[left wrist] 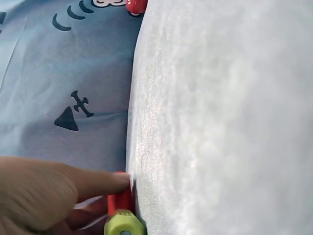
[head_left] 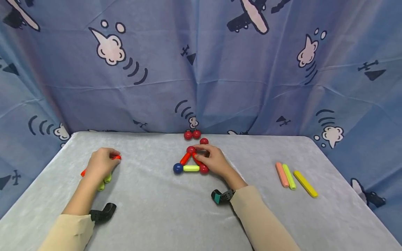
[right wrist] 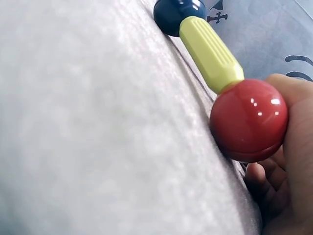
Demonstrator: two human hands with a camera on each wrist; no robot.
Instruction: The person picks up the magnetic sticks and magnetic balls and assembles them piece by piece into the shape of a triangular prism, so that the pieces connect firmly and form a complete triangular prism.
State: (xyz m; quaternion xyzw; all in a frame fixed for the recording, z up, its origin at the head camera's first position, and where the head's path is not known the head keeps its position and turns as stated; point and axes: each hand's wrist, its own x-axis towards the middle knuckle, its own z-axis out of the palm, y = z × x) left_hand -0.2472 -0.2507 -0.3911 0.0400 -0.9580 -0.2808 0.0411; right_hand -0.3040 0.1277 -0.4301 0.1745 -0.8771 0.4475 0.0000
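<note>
A triangle lies mid-table: a blue ball (head_left: 178, 168), a yellow-green rod (head_left: 191, 168), a red ball (head_left: 203, 169), a top red ball (head_left: 191, 150) and two red rods as its sides, the left one (head_left: 185, 159) fully visible. My right hand (head_left: 216, 162) pinches the right-side red rod (head_left: 196, 159), fingertips by the top ball. At the left, my left hand (head_left: 99, 164) pinches a red rod (head_left: 117, 157), also visible in the left wrist view (left wrist: 121, 199); yellow-green rods (head_left: 108, 178) lie partly hidden under that hand. The right wrist view shows the near red ball (right wrist: 249, 120) beside the right hand (right wrist: 293, 147).
Two red balls (head_left: 188, 135) sit at the table's back edge, with another red ball (head_left: 204, 141) just behind the triangle. To the right lie a salmon rod (head_left: 282, 174), a lime rod (head_left: 289, 176) and a yellow rod (head_left: 305, 184). A patterned blue curtain (head_left: 163, 69) hangs behind.
</note>
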